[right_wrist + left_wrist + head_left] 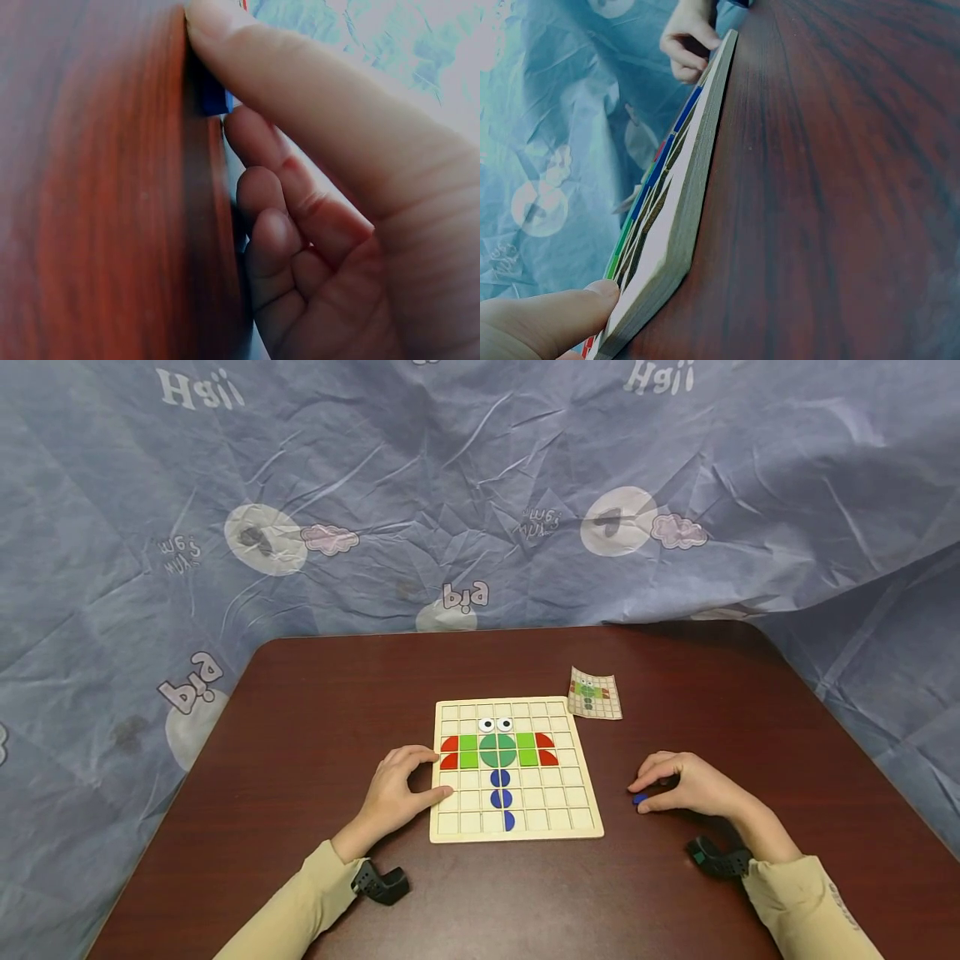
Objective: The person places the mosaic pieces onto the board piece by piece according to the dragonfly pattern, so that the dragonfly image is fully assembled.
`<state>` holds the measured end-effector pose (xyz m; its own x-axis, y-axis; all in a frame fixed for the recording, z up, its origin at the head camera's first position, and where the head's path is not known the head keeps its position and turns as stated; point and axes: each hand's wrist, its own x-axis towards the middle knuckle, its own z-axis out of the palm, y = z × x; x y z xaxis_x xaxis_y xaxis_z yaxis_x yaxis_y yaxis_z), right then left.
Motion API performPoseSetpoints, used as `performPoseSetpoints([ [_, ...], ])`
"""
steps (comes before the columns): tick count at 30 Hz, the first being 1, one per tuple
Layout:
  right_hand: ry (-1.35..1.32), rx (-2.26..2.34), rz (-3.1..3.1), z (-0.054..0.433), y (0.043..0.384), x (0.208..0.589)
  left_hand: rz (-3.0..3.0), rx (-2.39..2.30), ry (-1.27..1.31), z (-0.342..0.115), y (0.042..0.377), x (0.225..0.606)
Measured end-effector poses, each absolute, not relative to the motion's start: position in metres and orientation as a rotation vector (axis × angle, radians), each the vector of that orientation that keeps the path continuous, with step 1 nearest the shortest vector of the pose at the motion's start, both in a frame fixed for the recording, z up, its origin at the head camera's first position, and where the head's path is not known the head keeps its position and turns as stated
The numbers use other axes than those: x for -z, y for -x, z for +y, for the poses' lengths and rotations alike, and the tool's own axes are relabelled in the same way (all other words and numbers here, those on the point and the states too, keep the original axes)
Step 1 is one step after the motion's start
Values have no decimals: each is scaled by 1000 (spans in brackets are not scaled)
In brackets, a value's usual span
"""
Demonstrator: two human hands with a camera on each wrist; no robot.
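A square wooden grid board (547, 818) lies on the table and bears flat colored pieces. Blue half-circles (501, 798) run down its middle below a green circle (498, 750) made of quarters. Beside the circle are green rectangles (527, 750) and red quarter pieces (547, 749); two eye discs (496, 724) sit above. At the board's left edge, my left hand (396, 789) rests with its thumb on the rim and its fingers against the side. Right of the board, my right hand (693, 783) pinches a small blue piece (216, 94) between thumb and forefinger, close to the tabletop; its full shape is hidden.
A small paper card (595, 696) with a matching printed picture lies by the board's upper right corner. The dark red-brown table (337, 693) reaches back to a blue-grey printed cloth (420, 485). Each wrist wears a black band (381, 883).
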<state>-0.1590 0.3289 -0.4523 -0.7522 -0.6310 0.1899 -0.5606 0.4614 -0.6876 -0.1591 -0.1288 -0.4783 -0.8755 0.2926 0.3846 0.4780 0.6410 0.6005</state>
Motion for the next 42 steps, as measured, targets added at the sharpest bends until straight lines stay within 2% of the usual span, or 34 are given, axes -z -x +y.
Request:
performPoseSetpoints([
  [12,1047,1172,2606,326,163,452,-2627,1064,615,-129,159,478],
  [21,842,1170,2548,319,167,438,-2617,1063,618,-129,159,478],
  [29,815,1233,2538,291,180,420,-2632,1077,615,-129,158,478],
  [42,797,1313,2606,244,183,385,-2633,1081,613,-128,157,476],
])
